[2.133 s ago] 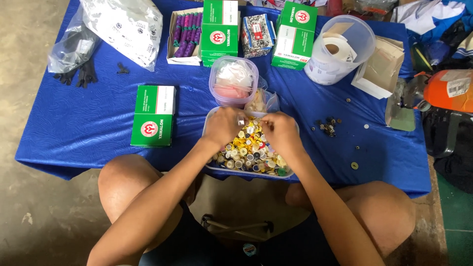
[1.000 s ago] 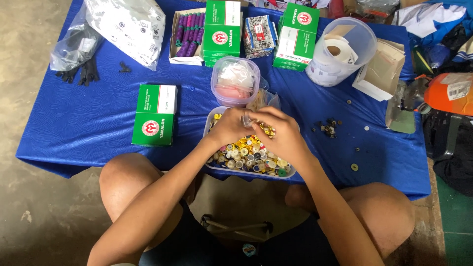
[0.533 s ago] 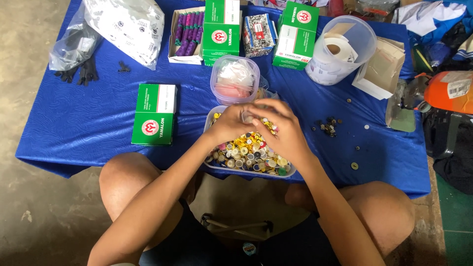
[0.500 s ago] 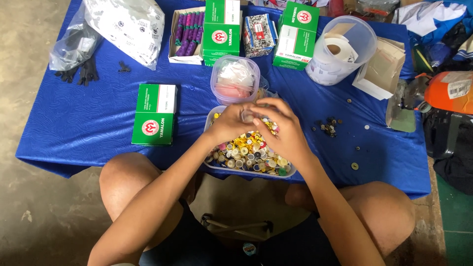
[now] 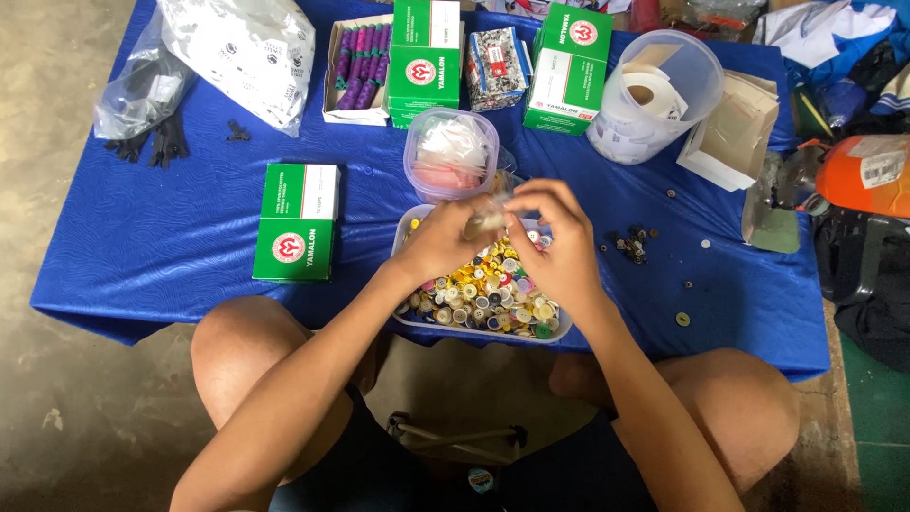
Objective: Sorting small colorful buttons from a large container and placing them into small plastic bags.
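- Fingers of both hands are pinched together on one small pale item, held between them just above the tray; what it is cannot be told, too blurred.
- Left hand is curled around the item from the left; right hand is arched over it from the right, fingertips touching the item.
- Both hands are placed over the far half of a clear plastic tray, which is filled with small round caps in yellow, white, black and pink.
- Tray is set at the near edge of a table covered with a blue cloth, between the knees of the seated person.
- A small round tub with a lid, holding something pink and white, is seen just beyond the tray, touching or nearly touching it.
- A green-and-white box is laid flat to the left of the tray, apart from it.
- Further back: an open box of purple spools, two more green boxes upright, a large clear tub with rolls of tape.
- A few loose dark bits are scattered on the cloth to the right of the right hand.
- A white printed bag and a clear bag with dark contents are seen at the far left corner.
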